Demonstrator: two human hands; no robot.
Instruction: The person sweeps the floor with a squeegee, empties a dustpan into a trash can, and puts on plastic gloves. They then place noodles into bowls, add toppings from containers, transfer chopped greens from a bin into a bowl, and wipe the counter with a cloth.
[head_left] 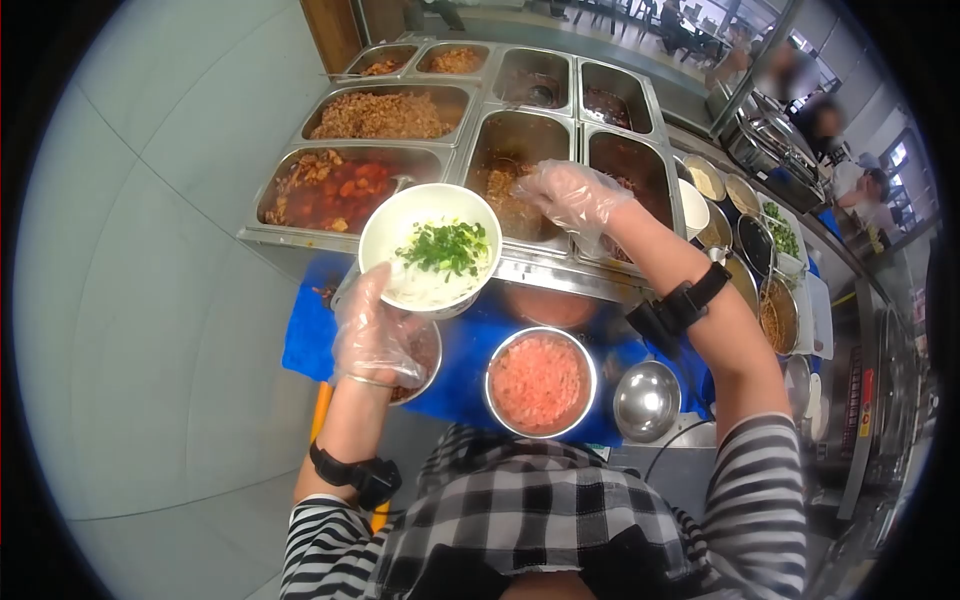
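Note:
My left hand [375, 335], in a clear plastic glove, grips the white bowl [374, 240] by its near left rim. The bowl is raised in front of the food pans and tilts a little toward me. Inside it, chopped green onion [445, 248] lies over white noodles [425, 290]. My right hand [572, 195], also gloved, is over the deep middle pan [485, 140] with its fingers curled together. Brown food [508, 188] shows just left of those fingertips. Whatever the right fingers hold, if anything, is hidden.
Steel pans of red stew [355, 190] and minced topping [385, 115] stand left and behind. Nearer me are a bowl of pink chopped food [541, 383], an upturned steel bowl [647, 401] and a blue cloth [450, 395]. Several containers line the right, with greens [780, 232]; people sit beyond.

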